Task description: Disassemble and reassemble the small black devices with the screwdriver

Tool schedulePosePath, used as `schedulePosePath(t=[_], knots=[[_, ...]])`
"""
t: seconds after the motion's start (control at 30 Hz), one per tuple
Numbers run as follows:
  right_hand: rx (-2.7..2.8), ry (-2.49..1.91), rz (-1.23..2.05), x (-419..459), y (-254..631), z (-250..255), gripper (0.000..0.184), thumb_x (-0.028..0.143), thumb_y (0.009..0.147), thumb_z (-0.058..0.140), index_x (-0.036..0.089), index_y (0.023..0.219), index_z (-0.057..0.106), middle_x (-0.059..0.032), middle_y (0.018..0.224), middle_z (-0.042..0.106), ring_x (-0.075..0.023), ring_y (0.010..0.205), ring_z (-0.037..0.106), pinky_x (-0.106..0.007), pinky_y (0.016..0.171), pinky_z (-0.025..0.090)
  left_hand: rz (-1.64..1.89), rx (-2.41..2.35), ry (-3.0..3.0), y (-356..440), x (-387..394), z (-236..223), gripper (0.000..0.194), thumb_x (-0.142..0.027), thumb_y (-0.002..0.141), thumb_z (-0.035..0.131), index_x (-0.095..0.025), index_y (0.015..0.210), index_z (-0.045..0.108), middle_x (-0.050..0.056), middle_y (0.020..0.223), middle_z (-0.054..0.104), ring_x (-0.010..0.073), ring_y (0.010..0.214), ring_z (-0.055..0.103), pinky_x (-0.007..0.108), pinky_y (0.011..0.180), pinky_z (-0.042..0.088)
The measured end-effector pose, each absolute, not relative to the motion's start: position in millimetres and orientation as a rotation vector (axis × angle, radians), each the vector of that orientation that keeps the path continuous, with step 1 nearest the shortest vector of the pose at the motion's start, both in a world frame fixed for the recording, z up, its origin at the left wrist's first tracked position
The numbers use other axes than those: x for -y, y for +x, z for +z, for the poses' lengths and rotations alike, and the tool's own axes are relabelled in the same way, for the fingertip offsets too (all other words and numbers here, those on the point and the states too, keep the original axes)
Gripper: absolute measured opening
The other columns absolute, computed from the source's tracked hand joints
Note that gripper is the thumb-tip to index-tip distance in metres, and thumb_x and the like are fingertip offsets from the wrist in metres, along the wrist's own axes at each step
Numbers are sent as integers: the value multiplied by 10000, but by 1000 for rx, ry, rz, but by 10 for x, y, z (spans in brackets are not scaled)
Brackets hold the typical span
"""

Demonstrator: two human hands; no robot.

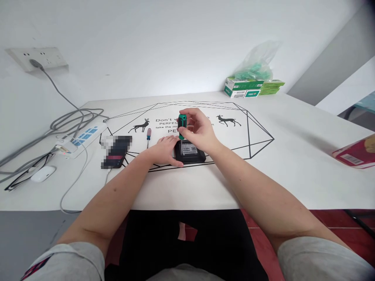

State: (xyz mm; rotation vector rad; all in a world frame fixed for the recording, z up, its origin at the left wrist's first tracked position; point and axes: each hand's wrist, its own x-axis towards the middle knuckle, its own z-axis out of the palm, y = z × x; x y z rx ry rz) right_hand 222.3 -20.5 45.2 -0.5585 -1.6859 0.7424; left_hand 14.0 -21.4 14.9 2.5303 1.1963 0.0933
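Note:
A screwdriver with a green and black handle [182, 121] stands upright in my right hand [199, 127], its fingers closed around the handle. Its shaft points down to the left part of a flat black device [191, 157] with a white printed label; whether the tip touches a screw is too small to tell. My left hand [166, 150] holds the device's left side, thumb along the near edge and fingers at the far edge. Left of that hand lies a second screwdriver [149, 134] with a reddish and blue handle.
A phone [118, 152], partly pixelated, lies at left with a cable. Farther left are a power strip [88, 136], grey cords, glasses [29, 171] and a white earbud case [43, 174]. Green boxes [244, 86] with a plastic bag stand by the wall. A red package [356, 154] sits at right.

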Motion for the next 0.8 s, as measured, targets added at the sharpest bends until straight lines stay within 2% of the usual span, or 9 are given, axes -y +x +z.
schedulePosePath(t=[0.17,0.3,0.5,0.63,0.7,0.8], knots=[[1689,-560,695,231,2193,433,423,308,866,768,319,1271,649,-28,1109,724,-196,937,700,-344,723,607,144,-1172,2511,89,165,122,1310,-860,763,749,-239,1780,205,195,1798,358,497,1659,286,628,1329,243],[1694,-565,682,223,2192,423,430,285,856,749,316,1272,642,-25,1123,721,-188,915,687,-342,714,598,137,-1173,2507,81,153,90,1328,-875,768,747,-222,1785,198,199,1809,337,497,1665,268,612,1335,227],[1703,-577,604,249,2170,428,392,255,848,746,309,1216,623,-34,1278,702,-159,840,624,-347,685,553,122,-1166,2495,68,149,90,1370,-904,761,739,-223,1795,151,198,1831,296,495,1680,237,604,1336,222],[1706,-616,531,273,2153,425,419,348,841,842,304,1202,633,-34,1204,730,-187,860,633,-373,708,541,122,-1152,2491,71,165,122,1367,-912,764,736,-226,1794,154,199,1839,280,488,1685,234,594,1336,228],[1715,-609,493,286,2148,421,408,423,881,837,312,1234,666,-36,1140,750,-203,846,634,-412,761,566,107,-1158,2488,78,176,140,1371,-926,760,723,-214,1790,165,197,1849,256,488,1691,220,583,1341,231],[1711,-550,435,300,2148,419,278,482,1050,625,321,1258,714,-53,1090,758,-230,892,661,-474,870,582,57,-1185,2484,91,188,158,1360,-964,752,682,-178,1766,232,212,1842,268,496,1692,210,589,1355,208]])
